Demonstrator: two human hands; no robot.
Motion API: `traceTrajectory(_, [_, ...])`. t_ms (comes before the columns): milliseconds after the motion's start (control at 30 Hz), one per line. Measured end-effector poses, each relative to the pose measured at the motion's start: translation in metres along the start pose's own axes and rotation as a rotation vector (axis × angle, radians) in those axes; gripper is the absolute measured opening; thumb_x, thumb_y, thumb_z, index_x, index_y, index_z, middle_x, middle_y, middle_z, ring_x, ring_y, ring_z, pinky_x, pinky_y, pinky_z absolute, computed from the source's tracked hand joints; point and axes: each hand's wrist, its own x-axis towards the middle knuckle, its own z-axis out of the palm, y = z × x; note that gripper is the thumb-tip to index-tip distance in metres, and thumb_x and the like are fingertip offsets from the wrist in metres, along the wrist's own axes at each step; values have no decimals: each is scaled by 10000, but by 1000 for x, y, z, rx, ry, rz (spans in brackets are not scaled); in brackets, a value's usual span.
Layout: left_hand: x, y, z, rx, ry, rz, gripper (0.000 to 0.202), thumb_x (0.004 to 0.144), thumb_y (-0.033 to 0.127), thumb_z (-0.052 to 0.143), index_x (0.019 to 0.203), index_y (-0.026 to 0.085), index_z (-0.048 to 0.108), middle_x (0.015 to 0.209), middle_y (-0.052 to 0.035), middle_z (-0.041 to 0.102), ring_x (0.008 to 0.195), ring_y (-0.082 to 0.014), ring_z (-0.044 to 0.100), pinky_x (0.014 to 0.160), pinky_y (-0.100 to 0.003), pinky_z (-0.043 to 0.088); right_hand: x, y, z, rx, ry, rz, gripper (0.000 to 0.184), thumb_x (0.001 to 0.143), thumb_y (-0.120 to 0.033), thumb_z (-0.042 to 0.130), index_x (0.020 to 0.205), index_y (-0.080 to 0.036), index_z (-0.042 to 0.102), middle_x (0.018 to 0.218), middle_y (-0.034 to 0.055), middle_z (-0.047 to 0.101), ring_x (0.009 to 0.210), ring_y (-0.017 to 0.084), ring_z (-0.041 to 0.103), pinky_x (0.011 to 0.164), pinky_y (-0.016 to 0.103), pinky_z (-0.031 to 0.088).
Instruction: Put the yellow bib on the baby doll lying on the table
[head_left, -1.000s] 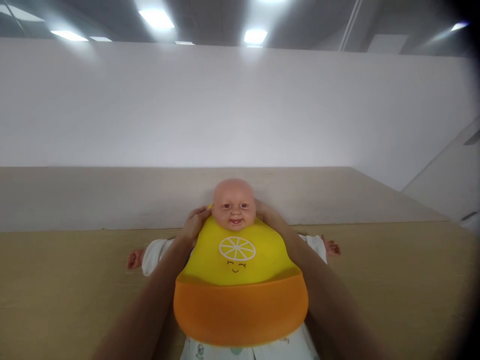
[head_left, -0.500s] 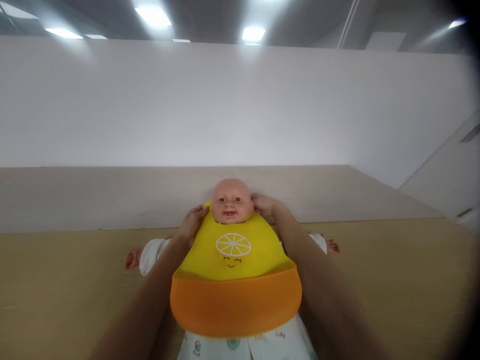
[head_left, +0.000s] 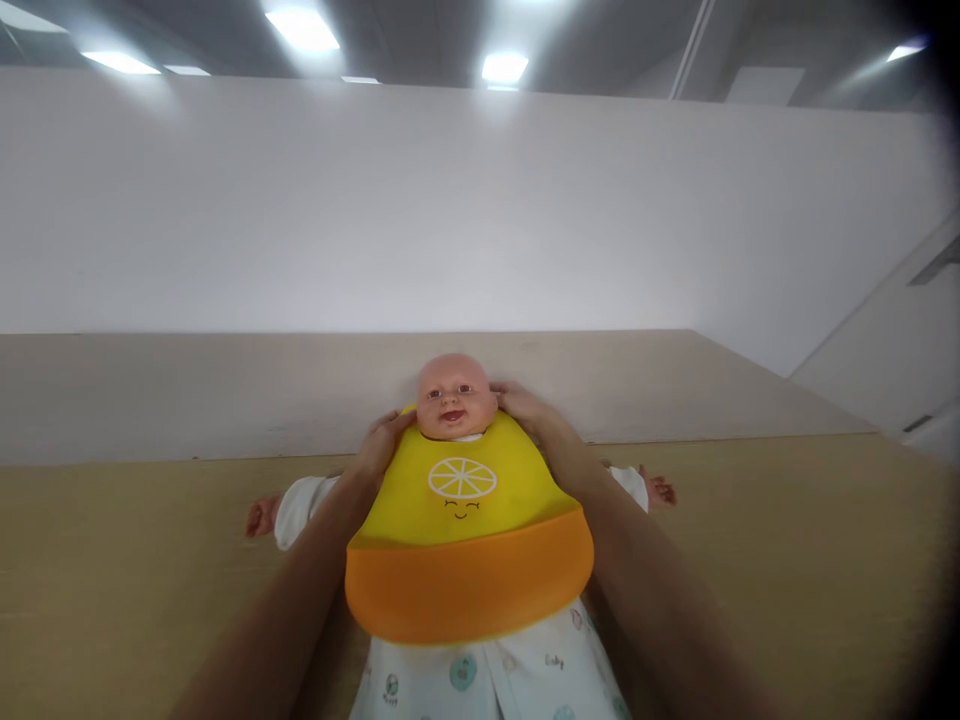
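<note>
Counter (head_left: 127, 590): under the doll, pale wood.
Baby doll (head_left: 454, 395): on its back, arms spread.
Silicone bib (head_left: 465, 560): yellow and orange, on the doll's chest.
Left hand (head_left: 384, 445): arm reaching forward, grip clamped on bib collar, beside doll's neck.
Right hand (head_left: 525, 408): arm reaching forward, grip clamped on bib collar, opposite side of neck.

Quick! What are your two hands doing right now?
Left hand: closed on the top corner of the yellow bib, beside the neck of the baby doll.
Right hand: at the bib's other top corner; cannot tell if it grips.

Baby doll (head_left: 455, 398) on table (head_left: 787, 540), bib (head_left: 465, 570) on chest, left hand (head_left: 384, 447) and right hand (head_left: 521, 405) either side of neck, board (head_left: 225, 390) behind
</note>
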Motion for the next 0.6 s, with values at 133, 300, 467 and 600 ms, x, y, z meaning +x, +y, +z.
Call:
traceTrajectory(133, [-3,-2,-2,-136,-173,-83,404,686,367,693,1033,161,671,769,-74,730,674,-282,679,583,-363,529,-11,-10,5,-14,-18,59,322,732,-241,536,1021,-181,667,919,45,684,777,184,619,639,262,469])
traceTrajectory(300, [-5,-5,-6,-152,-258,-6,492,755,381,687,1194,171,616,938,-85,739,804,-280,693,679,-349,544,-27,-15,9,-52,65,-31,294,765,-285,529,1008,-176,652,949,46,662,868,190,597,711,262,475])
traceTrajectory(467, [-3,-7,-7,-158,-292,57,522,763,363,698,1245,198,583,996,-75,730,850,-273,686,719,-347,537,-42,-16,10,-114,104,-180,297,821,-309,486,1047,-188,636,964,50,648,951,190,567,801,267,458])
traceTrajectory(600, [-3,-8,-8,-124,-255,93,520,740,377,717,1213,193,604,977,-75,734,841,-279,684,724,-356,534,-38,-14,8,-154,107,-180,259,800,-284,486,961,-165,649,889,51,646,914,187,558,781,265,456])
